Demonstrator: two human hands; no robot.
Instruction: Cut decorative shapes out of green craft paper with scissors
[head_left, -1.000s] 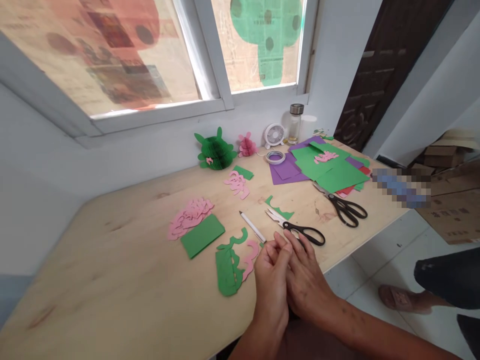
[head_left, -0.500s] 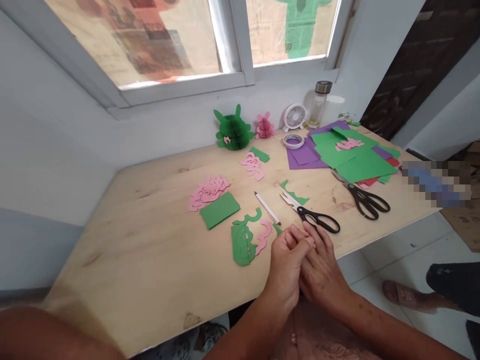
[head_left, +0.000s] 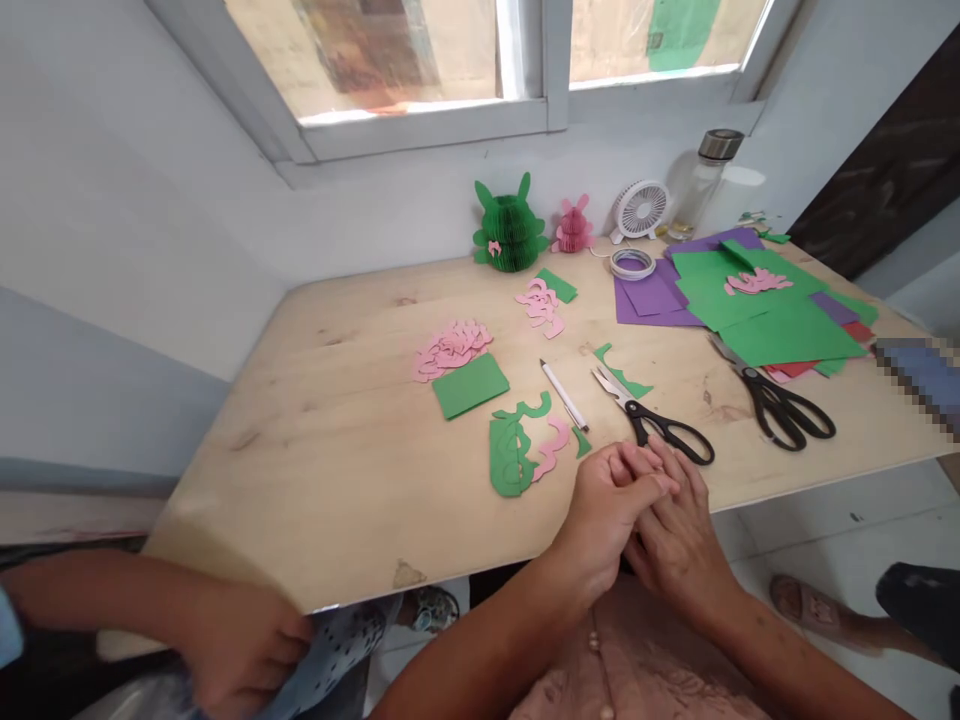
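Observation:
My left hand (head_left: 606, 505) and my right hand (head_left: 681, 525) are clasped together at the table's front edge. Both are closed, the left thumb lying across the right fingers, and no object shows between them. Just beyond the fingertips lie black-handled scissors (head_left: 664, 425), blades pointing away to the left. A white pen (head_left: 564, 395) lies left of them. Nearby are a small green scrap (head_left: 581, 442), a curved green offcut (head_left: 626, 375), a pink paper strip (head_left: 553, 448) and a green paper cutout with drawn lines (head_left: 510, 455).
Folded green paper (head_left: 471, 386) lies beside a pink cutout pile (head_left: 454, 348). Behind stand green (head_left: 511, 235) and pink (head_left: 575, 228) honeycomb paper figures, a fan (head_left: 641, 210) and a bottle (head_left: 701, 190). More scissors (head_left: 784, 400) lie right, below green sheets (head_left: 795, 335). Another person's hand (head_left: 244, 640) is lower left.
The view has shifted, so the table's things appear further right and slightly higher. The other person's hand has come into view at lower left. My hands stay clasped.

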